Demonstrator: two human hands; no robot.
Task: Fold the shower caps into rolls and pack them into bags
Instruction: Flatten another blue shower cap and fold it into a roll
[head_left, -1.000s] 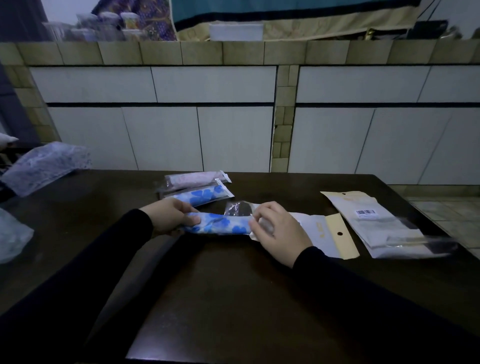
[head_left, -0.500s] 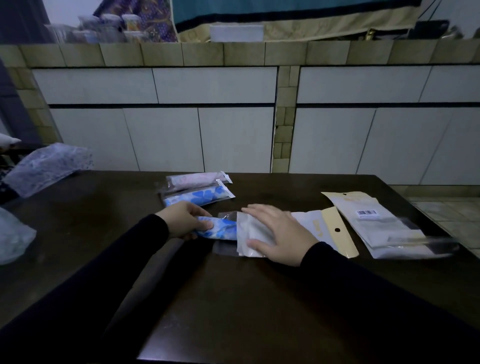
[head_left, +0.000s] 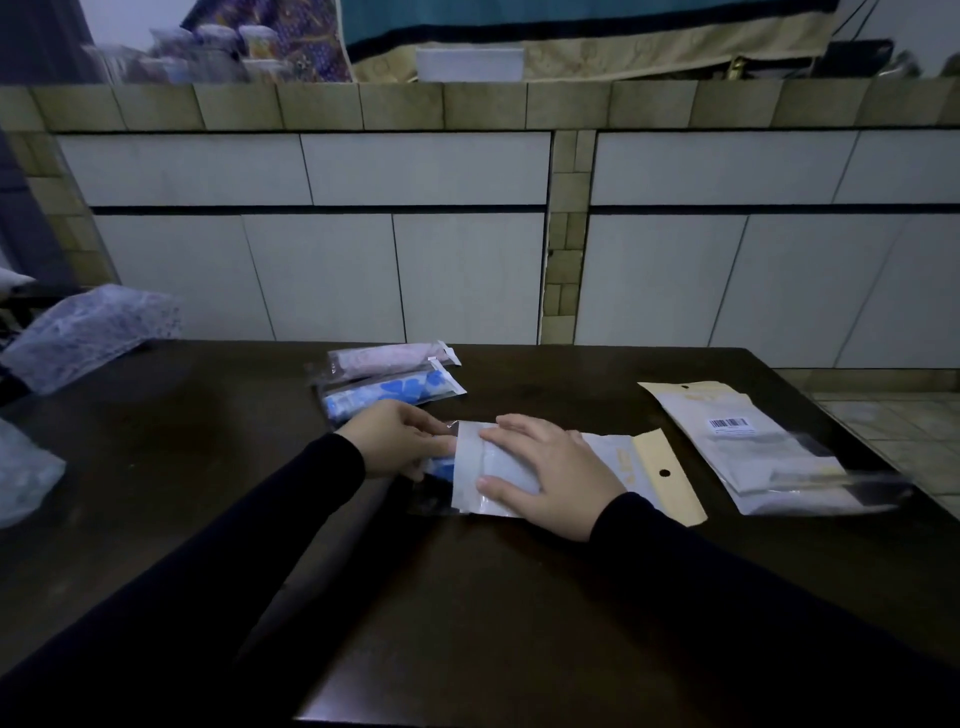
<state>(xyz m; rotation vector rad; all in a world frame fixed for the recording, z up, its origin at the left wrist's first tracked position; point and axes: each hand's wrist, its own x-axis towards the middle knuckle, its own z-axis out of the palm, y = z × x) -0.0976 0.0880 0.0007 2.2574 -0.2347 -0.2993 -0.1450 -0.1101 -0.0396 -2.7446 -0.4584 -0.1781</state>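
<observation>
A blue-and-white rolled shower cap (head_left: 440, 464) lies mostly inside a white bag (head_left: 472, 470) at the middle of the dark table (head_left: 467, 597). Only its left end shows. My left hand (head_left: 397, 439) grips that end at the bag's mouth. My right hand (head_left: 550, 470) lies flat on top of the bag, fingers spread, pressing it down. The bag's yellow hang tab (head_left: 667, 475) points right. Two packed bags lie just behind my hands, one with a pink roll (head_left: 387, 360), one with a blue roll (head_left: 395, 391).
A stack of empty bags with a barcode label (head_left: 753, 447) sits at the right of the table. Loose shower caps lie at the left: a patterned one (head_left: 88, 332) and a pale one (head_left: 23, 475). A tiled wall rises behind the table.
The rolled cap has slid to the right, deeper into the bag, and less of it shows. My left hand followed it in. My right hand went from gripping the bag's mouth to lying flat on it.
</observation>
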